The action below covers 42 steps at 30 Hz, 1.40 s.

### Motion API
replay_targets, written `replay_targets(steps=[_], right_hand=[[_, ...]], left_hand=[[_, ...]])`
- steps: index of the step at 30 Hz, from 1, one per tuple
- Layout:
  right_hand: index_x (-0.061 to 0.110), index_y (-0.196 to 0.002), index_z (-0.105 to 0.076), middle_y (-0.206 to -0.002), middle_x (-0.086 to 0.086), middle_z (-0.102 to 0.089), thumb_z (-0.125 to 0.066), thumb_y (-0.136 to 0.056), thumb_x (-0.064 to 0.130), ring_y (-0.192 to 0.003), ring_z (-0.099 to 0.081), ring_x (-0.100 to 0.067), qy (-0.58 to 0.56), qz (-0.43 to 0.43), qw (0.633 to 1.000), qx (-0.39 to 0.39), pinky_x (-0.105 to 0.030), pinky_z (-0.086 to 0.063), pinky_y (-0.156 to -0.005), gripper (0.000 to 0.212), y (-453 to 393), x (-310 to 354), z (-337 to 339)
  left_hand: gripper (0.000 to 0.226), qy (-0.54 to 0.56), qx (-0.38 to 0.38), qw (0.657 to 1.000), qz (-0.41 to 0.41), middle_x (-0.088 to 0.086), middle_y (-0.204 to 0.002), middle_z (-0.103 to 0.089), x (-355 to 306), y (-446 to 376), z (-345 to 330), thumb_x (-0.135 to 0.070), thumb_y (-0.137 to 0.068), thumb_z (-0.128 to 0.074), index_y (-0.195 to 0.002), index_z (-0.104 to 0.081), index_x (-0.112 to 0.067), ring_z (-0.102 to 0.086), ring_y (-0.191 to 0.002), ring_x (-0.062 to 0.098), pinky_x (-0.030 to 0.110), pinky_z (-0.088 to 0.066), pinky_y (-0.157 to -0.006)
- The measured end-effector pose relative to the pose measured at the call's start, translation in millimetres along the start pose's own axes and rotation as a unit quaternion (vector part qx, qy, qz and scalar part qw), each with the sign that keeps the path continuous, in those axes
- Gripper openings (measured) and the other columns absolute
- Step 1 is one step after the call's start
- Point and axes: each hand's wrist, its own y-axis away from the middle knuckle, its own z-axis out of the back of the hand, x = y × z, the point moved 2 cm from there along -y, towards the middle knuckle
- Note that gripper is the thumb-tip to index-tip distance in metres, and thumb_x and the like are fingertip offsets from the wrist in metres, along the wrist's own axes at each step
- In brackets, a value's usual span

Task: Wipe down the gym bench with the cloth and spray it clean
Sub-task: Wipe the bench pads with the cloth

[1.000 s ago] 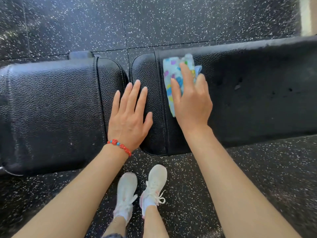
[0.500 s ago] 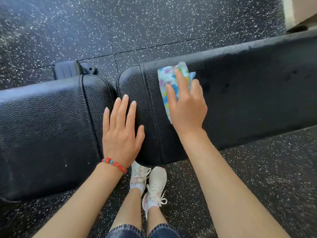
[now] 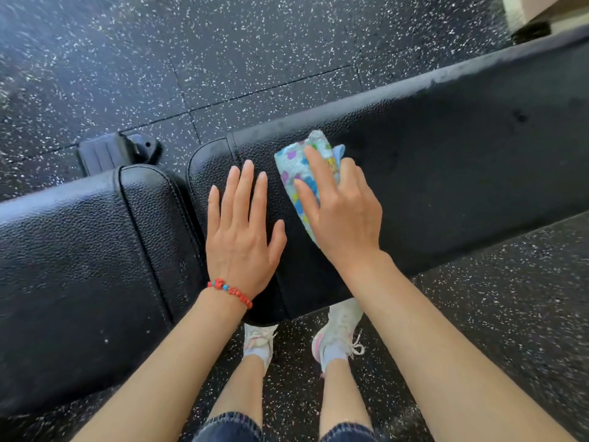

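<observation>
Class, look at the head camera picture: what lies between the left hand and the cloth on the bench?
In the head view, only a narrow strip of bare black bench pad lies between the flat left hand and the patterned cloth under the right hand.

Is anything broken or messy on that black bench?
Mostly it looks fine. The long bench pad has a few small dark marks near its far right part, maybe nicks or spots; too small to tell. The right hand presses the colourful cloth on it, and nothing is spilled.
</observation>
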Motion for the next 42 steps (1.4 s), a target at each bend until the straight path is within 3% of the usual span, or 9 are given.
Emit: replay_targets(steps=[5, 10, 13, 17, 20, 27, 33, 38, 42], right_hand=[[0.011, -0.114, -0.065, -0.074, -0.017, -0.059, -0.053, -0.089, 0.032, -0.062, -0.058, -0.03, -0.001, 0.05, 0.999, -0.002, -0.033, -0.046, -0.047, 0.035, -11.1, -18.6, 1.2], [0.02, -0.133, -0.048, -0.104, -0.023, -0.053, -0.043, -0.095, 0.039, -0.094, -0.052, -0.037, -0.005, -0.148, 0.989, -0.006, -0.042, -0.043, -0.064, 0.043, -37.1, -87.2, 11.9], [0.019, -0.131, -0.05, -0.105, -0.021, -0.054, -0.045, -0.093, 0.036, -0.093, -0.053, -0.036, -0.007, -0.188, 0.982, -0.027, -0.04, -0.042, -0.064, 0.042, -33.3, -69.2, 6.9], [0.012, -0.117, -0.062, -0.08, -0.018, -0.06, -0.053, -0.088, 0.03, -0.067, -0.057, -0.032, -0.018, -0.041, 0.999, -0.01, -0.035, -0.046, -0.051, 0.036, 7.2, -11.1, 4.6], [0.012, -0.114, -0.064, -0.074, -0.016, -0.059, -0.055, -0.088, 0.03, -0.062, -0.057, -0.03, -0.002, 0.031, 1.0, 0.005, -0.034, -0.047, -0.049, 0.033, 12.9, -29.5, 8.5], [0.016, -0.126, -0.055, -0.095, -0.024, -0.055, -0.05, -0.092, 0.032, -0.084, -0.054, -0.04, -0.023, -0.222, 0.974, -0.04, -0.042, -0.045, -0.059, 0.038, 21.3, -86.6, 21.6], [0.011, -0.114, -0.065, -0.07, -0.013, -0.056, -0.053, -0.09, 0.028, -0.057, -0.053, -0.027, -0.012, -0.084, 0.996, -0.015, -0.032, -0.046, -0.049, 0.032, 89.8, -5.9, 13.2], [0.011, -0.115, -0.065, -0.064, -0.013, -0.052, -0.05, -0.092, 0.03, -0.053, -0.05, -0.027, 0.031, 0.016, 0.999, -0.018, -0.032, -0.044, -0.045, 0.033, 85.7, -40.9, 19.9], [0.017, -0.123, -0.059, -0.084, -0.024, -0.055, -0.047, -0.092, 0.034, -0.072, -0.055, -0.038, 0.008, -0.219, 0.975, -0.048, -0.039, -0.047, -0.055, 0.038, 64.5, -111.8, 37.1]], left_hand=[[0.057, -0.013, -0.003, 1.0, -0.002, 0.021, -0.146, -0.033, -0.2, -0.4, -1.7, -0.029, -0.09, -0.041, -0.138, -0.038, 0.001, -0.027, -0.137, 0.035, 0.049, -0.015, -0.113], [0.056, -0.012, -0.011, 1.0, 0.004, 0.02, -0.146, -0.034, -2.7, 0.6, -2.3, -0.029, -0.09, -0.041, -0.138, -0.038, 0.0, -0.026, -0.137, 0.034, 0.048, -0.014, -0.114], [0.056, -0.013, -0.019, 1.0, 0.004, 0.021, -0.147, -0.033, -1.5, 1.4, -4.0, -0.028, -0.09, -0.041, -0.138, -0.038, 0.0, -0.025, -0.138, 0.034, 0.047, -0.014, -0.114], [0.056, -0.008, -0.016, 1.0, -0.001, 0.022, -0.146, -0.033, -1.3, 0.9, -3.0, -0.027, -0.089, -0.042, -0.137, -0.038, 0.002, -0.026, -0.137, 0.036, 0.048, -0.014, -0.113], [0.056, -0.007, -0.015, 1.0, -0.008, 0.023, -0.146, -0.033, -0.3, 1.4, -2.5, -0.028, -0.09, -0.041, -0.137, -0.038, 0.002, -0.026, -0.137, 0.036, 0.047, -0.013, -0.113], [0.056, -0.004, -0.006, 1.0, -0.003, 0.023, -0.147, -0.032, -1.7, 1.7, -1.4, -0.028, -0.091, -0.041, -0.138, -0.036, 0.002, -0.024, -0.138, 0.036, 0.05, -0.013, -0.113], [0.056, 0.002, 0.007, 1.0, -0.006, 0.025, -0.146, -0.032, -3.2, 1.2, 2.3, -0.026, -0.09, -0.041, -0.137, -0.037, 0.005, -0.025, -0.137, 0.038, 0.053, -0.016, -0.112], [0.056, -0.007, 0.011, 1.0, -0.012, 0.025, -0.146, -0.032, -2.9, 0.9, 2.2, -0.027, -0.091, -0.04, -0.137, -0.037, 0.005, -0.025, -0.137, 0.039, 0.054, -0.017, -0.112], [0.055, -0.009, 0.02, 1.0, -0.007, 0.025, -0.146, -0.031, -5.2, 1.0, 2.7, -0.027, -0.091, -0.041, -0.137, -0.037, 0.005, -0.025, -0.137, 0.039, 0.054, -0.016, -0.112]])
